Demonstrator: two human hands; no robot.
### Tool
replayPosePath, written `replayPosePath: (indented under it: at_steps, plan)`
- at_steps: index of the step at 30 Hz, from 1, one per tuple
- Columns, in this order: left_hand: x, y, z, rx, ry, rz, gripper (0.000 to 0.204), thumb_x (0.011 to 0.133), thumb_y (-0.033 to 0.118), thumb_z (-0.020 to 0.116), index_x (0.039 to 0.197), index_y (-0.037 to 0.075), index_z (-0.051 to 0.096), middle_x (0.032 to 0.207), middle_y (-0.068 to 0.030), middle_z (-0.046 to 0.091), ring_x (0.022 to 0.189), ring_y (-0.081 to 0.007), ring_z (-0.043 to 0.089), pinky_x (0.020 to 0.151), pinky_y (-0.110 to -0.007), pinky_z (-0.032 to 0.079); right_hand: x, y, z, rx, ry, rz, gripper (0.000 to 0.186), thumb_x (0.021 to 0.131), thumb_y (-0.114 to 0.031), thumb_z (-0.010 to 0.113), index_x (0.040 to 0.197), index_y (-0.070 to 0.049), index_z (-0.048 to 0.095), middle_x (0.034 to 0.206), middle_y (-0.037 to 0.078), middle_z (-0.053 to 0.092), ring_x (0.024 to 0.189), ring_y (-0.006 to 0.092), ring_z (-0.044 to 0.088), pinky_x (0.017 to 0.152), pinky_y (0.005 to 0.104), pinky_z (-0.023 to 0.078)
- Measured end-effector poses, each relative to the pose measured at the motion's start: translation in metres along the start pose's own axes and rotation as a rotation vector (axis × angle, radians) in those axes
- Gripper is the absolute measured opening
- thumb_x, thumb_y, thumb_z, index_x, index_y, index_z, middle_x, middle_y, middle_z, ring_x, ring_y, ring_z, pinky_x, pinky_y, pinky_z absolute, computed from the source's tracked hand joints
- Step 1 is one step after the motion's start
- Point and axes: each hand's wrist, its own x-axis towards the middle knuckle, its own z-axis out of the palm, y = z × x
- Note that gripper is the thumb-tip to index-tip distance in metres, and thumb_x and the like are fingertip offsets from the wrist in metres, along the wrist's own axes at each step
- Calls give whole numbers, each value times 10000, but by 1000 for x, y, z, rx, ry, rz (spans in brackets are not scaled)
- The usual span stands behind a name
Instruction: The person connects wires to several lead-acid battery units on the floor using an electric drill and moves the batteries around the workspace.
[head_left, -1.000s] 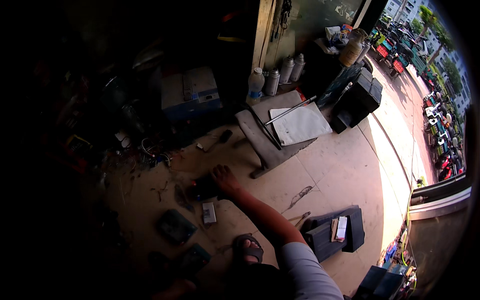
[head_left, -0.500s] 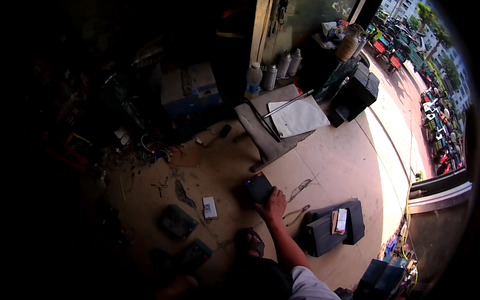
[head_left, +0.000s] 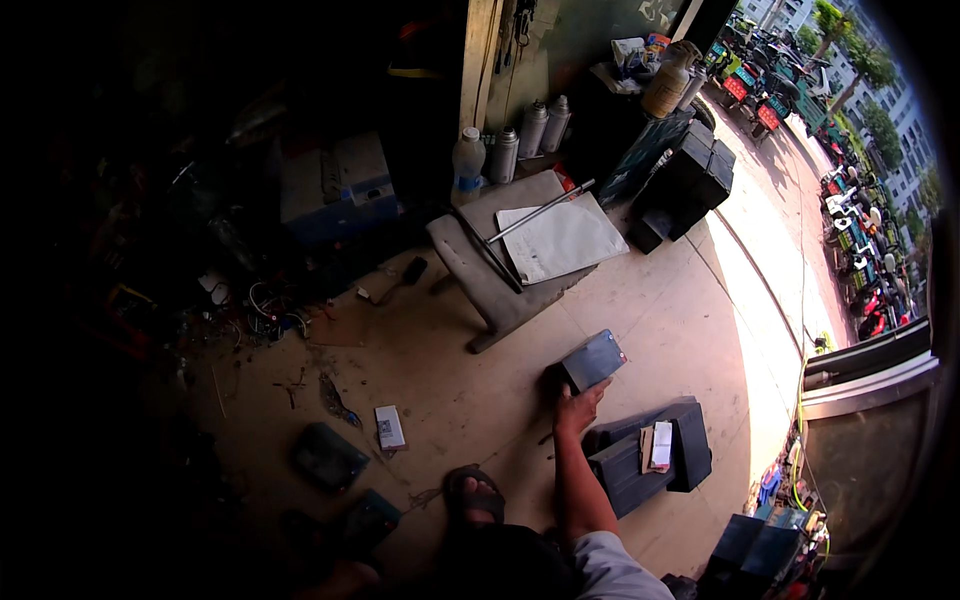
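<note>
My right hand (head_left: pixel 582 405) grips a dark, block-shaped battery (head_left: pixel 594 360) by its near side, fingers wrapped at its lower edge. A small red spot shows at the battery's right corner. It is tilted, and I cannot tell whether it touches the floor. Close to my right forearm lie larger dark batteries (head_left: pixel 630 472) with white and brown card pieces (head_left: pixel 657 446) on top. Two more dark batteries (head_left: pixel 330 456) (head_left: pixel 371 517) sit in shadow to the left, near a small white box (head_left: pixel 390 427). My left hand cannot be made out; a dim patch of skin shows at the lower edge.
Ahead stands a low grey stool (head_left: pixel 475 235) bearing a sheet of paper (head_left: pixel 570 242) and a metal rod (head_left: pixel 540 211). Behind it are a plastic bottle (head_left: pixel 467 165) and several spray cans (head_left: pixel 532 128). Loose wires (head_left: pixel 265 305) lie at left. My sandalled foot (head_left: pixel 476 494) is near.
My right hand has carried the battery to the right and turned it, so its red spot now faces right. The view has shifted slightly. The yellow-handled tool near my forearm is now mostly hidden.
</note>
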Motion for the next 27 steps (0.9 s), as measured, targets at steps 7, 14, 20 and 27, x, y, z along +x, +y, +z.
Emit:
replayPosePath:
  at_steps: [7,14,20,27]
  plan:
    - [12,19,-8,87,-121,-122,525,1067,416,589,1332,-33,648,1319,-183,670,1118,-288,639,1013,-433,481,180,-2,6,-77,21,-45,1021,845,-256,802,1592,97,202,1347,336,615,1214,452,635,1036,453,507]
    - [60,-178,43,-310,24,68,255,1003,231,735,1057,-18,753,957,-119,751,883,-200,668,790,-378,549,232,-69,-34,123,120,-257,614,930,-212,723,1454,38,523,1385,248,638,1173,342,697,1017,414,531]
    - [8,-166,28,-202,115,19,269,1015,242,710,1117,-7,723,1036,-127,719,947,-218,661,821,-380,556,-65,-68,28,412,-309,-543,379,935,-130,753,1286,-38,643,1123,163,732,936,275,749,810,373,595]
    - [25,-153,35,-379,158,-106,311,1035,255,674,1229,12,676,1175,-139,668,1062,-249,641,880,-381,563,-288,-45,21,369,-1056,-1494,581,842,-112,707,1397,-21,562,1377,221,603,1247,408,602,1030,471,522]
